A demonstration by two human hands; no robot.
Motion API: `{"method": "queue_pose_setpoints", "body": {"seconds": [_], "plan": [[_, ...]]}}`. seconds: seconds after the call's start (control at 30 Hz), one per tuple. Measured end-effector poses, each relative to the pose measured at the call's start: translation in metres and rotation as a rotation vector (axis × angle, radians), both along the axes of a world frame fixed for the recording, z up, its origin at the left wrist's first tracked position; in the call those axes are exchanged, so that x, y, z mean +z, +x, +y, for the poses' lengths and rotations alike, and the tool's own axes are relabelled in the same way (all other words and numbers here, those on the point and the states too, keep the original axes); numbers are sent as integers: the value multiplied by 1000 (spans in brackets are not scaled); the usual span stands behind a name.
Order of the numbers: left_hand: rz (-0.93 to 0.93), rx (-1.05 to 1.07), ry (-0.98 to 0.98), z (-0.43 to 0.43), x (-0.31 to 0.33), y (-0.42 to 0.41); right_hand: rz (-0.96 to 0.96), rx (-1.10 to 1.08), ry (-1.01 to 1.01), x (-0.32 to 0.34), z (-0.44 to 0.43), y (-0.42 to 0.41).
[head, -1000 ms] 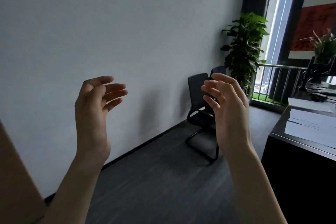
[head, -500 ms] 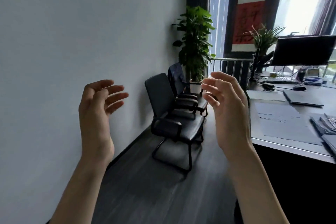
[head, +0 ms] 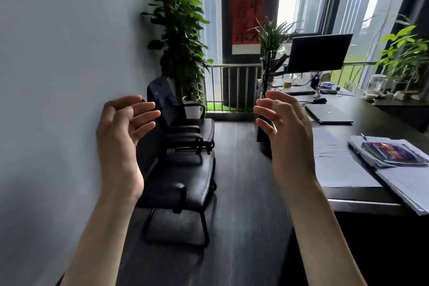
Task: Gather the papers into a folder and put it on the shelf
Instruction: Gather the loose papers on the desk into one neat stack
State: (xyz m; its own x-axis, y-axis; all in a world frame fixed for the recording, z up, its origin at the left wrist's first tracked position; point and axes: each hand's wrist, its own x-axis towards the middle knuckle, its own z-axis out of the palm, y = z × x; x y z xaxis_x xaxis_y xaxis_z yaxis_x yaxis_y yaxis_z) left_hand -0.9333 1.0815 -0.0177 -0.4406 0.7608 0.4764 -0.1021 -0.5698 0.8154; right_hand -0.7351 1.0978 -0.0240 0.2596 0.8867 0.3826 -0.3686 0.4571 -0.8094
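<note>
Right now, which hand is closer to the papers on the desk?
Right. The right hand hangs in the air just left of the papers; the left hand is farther away, over by the wall.

Desk [head: 362, 202] stands right of the chairs [head: 185, 174]. On the desk: papers [head: 341, 165] near its front edge, a laptop [head: 328, 114] behind them, a monitor [head: 319, 53] farther back.

You face a pale grey wall [head: 58, 53] and a dark grey floor [head: 243, 193], with two black chairs [head: 185, 176] beside a green-leaved plant [head: 181, 30]. The hanging scroll [head: 248, 13] is red with dark characters between white ends. On your black desk [head: 362, 109] lie white papers [head: 343, 167] and a booklet [head: 394, 152] printed in purple and red.
</note>
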Motion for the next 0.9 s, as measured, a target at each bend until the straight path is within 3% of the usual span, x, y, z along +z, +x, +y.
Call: {"method": "queue_pose_setpoints", "body": {"seconds": [0.4,0.9], "plan": [[82,-449,-42,298,5,29,97,-437,-27,-8,202,15],[133,-1050,-107,497,-47,247,78,-1034,-146,-45,313,173]]}}
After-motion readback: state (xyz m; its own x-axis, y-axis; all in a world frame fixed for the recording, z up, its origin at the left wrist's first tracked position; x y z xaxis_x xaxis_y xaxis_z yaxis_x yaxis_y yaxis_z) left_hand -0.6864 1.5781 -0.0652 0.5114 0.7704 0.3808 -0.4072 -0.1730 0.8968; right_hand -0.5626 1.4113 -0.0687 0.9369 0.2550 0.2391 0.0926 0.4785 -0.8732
